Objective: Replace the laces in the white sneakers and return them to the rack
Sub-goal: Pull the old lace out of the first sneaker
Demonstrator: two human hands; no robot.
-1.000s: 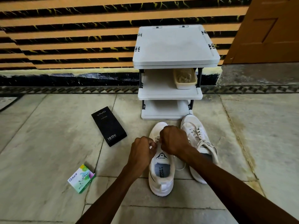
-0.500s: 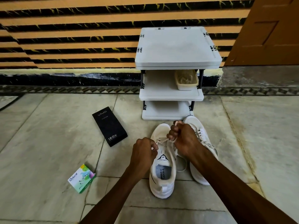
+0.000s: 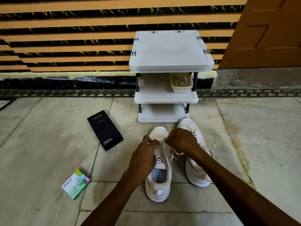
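Lacing step: I judge the re-lacing of the first sneaker [image 3: 158, 188] to be in hand. The lace [image 3: 171, 150] runs up the eyelets to both hands. I cannot tell whether this is threading or knotting.
Left hand: the left hand [image 3: 145, 154] hovers over the tongue, fingers curled, pinching a strand of the lace at its tips.
Right hand: the right hand [image 3: 182, 141] sits opposite, knuckles up, fingers curled round the other strand; the two hands nearly touch.
Forearms: both reach in from the bottom of my view and converge over the shoe's throat.
Slack: a loose loop of lace lies on the floor [image 3: 244, 144] between the two shoes.
Second sneaker: the second sneaker [image 3: 197, 175] stands just beside the first, toe near the rack's foot, partly hidden by the right hand. It appears laced.
Rack: the rack [image 3: 166, 99] stands against the wall just beyond both toes, with a basket [image 3: 180, 84] on its middle shelf.
Next move: in my judgement, even tension on both strands, taking up the slack before any knot.
Bystanders: a black box [image 3: 105, 129] and a green box [image 3: 75, 184] lie well apart to the left.
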